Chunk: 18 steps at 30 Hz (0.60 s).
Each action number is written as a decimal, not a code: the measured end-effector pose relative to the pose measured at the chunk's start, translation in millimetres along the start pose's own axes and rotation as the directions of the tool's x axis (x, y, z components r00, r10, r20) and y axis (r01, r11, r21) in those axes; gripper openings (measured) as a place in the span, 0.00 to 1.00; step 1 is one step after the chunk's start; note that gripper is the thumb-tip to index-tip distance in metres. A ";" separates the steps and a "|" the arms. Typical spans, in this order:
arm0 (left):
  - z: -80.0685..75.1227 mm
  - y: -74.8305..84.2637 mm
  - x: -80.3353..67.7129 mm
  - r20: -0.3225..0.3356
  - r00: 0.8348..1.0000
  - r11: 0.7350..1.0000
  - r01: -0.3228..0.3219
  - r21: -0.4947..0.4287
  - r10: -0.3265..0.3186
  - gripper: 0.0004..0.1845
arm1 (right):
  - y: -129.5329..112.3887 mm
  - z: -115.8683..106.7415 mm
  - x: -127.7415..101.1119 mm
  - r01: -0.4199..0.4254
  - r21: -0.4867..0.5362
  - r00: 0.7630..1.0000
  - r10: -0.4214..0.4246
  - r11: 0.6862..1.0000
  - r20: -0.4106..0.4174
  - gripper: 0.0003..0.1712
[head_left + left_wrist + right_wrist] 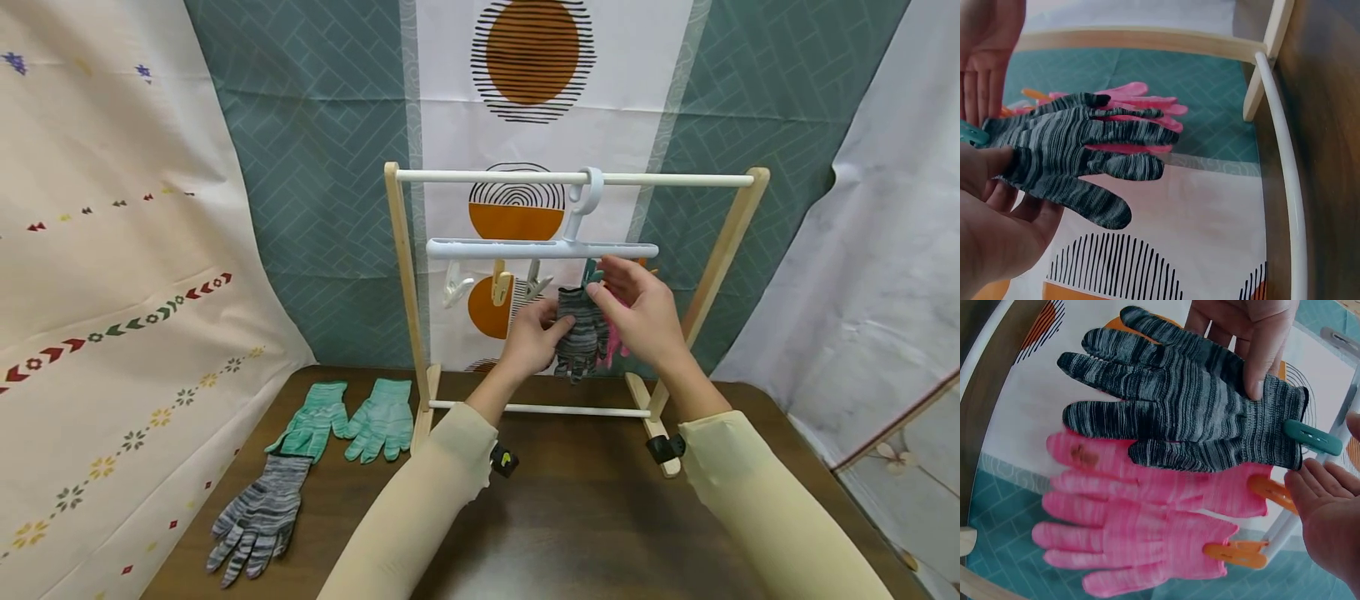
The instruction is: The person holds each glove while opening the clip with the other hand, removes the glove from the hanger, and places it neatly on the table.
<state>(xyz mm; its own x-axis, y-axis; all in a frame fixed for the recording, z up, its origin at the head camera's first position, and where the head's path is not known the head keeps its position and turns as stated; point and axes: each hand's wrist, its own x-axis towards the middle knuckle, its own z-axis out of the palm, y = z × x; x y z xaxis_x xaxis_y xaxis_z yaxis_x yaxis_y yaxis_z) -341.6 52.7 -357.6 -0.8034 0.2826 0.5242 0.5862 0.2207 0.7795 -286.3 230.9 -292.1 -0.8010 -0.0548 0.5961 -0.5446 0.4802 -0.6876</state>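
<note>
Here, left hand point(534, 340) pinches the grey striped glove point(580, 332), hung on a teal clip point(1313, 438). Right hand point(638, 312), fingers relaxed, just beside the clip. Pink gloves point(1147, 531) behind on orange clips point(1235, 553). Green gloves point(347, 419), another grey glove point(258, 517) on table point(585, 517), far left.

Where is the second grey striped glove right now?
In the head view, the loose grey glove lies on the table's front left, just below the two green gloves.

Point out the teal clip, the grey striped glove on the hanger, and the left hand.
teal clip point(1313, 438), right wrist view, its body.
grey striped glove point(1197, 419), right wrist view, its palm.
left hand point(528, 342), head view, its back.
</note>
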 end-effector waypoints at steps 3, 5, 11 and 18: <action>-1.5 0.9 -3.4 0.026 0.999 0.998 0.029 -0.058 -0.027 0.10 | 0.4 1.7 0.0 -0.023 -0.017 1.000 0.023 1.000 0.009 0.31; -2.8 2.1 -6.1 0.044 0.998 0.995 0.052 -0.088 -0.049 0.11 | 0.8 2.4 0.0 -0.041 -0.041 0.999 0.042 0.998 0.013 0.31; -6.3 6.8 -14.1 0.080 0.993 0.988 0.091 -0.122 -0.082 0.14 | 1.5 4.6 0.1 -0.089 -0.055 0.996 0.090 0.995 0.019 0.34; -7.9 10.9 -21.5 0.093 0.994 0.979 0.076 -0.191 -0.059 0.13 | -3.3 10.6 -2.1 -0.154 0.024 0.988 0.153 0.988 0.035 0.35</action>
<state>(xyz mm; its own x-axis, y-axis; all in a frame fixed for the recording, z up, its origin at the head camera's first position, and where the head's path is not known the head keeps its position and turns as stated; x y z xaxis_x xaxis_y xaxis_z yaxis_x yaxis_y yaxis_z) -318.8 41.6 -357.6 -0.8235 0.3547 0.4426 0.4923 0.0592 0.8684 -285.5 220.2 -295.5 -0.8832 -0.0112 0.4688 -0.4203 0.4621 -0.7809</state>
